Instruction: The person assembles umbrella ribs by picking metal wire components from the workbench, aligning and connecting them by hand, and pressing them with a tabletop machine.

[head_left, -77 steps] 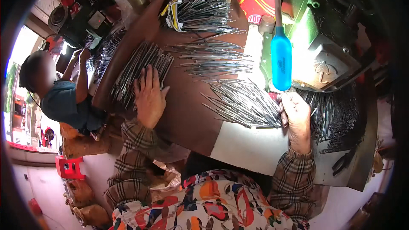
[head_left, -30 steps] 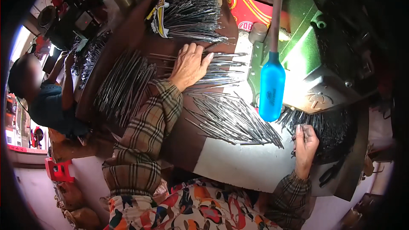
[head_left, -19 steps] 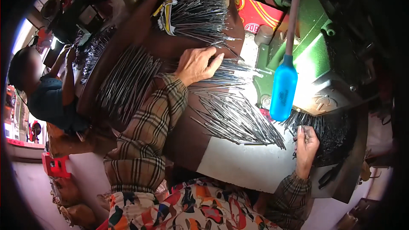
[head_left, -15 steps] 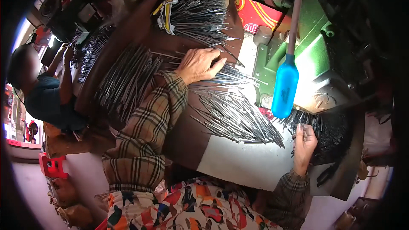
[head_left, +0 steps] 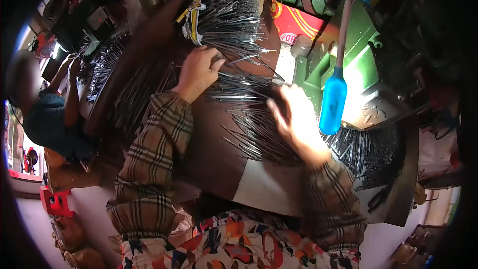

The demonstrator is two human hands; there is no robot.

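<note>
My left hand point(head_left: 198, 73) is over the left ends of a spread of thin dark rods point(head_left: 239, 87) on the brown work surface. Its fingers are curled against the thumb; anything between them is too small to make out. My right hand point(head_left: 301, 122), brightly lit, reaches over the right ends of these rods, its thumb and fingertips apart. Another fan of rods point(head_left: 259, 139) lies just below, partly covered by that hand. Above my left hand rests a thick bundle of rods point(head_left: 231, 15) with a yellow-and-white cloth strip point(head_left: 194, 17) around its left side.
A blue lamp point(head_left: 333, 102) hangs before the green machine point(head_left: 358, 52). Below it is a heap of dark rods point(head_left: 366, 149). More rods point(head_left: 142, 92) lie left. A red box point(head_left: 296, 20) stands behind; another person point(head_left: 55, 114) works at far left.
My right hand has come left and up from the heap below the lamp to the rods in the middle. My left hand has shifted a little left. The view has moved slightly.
</note>
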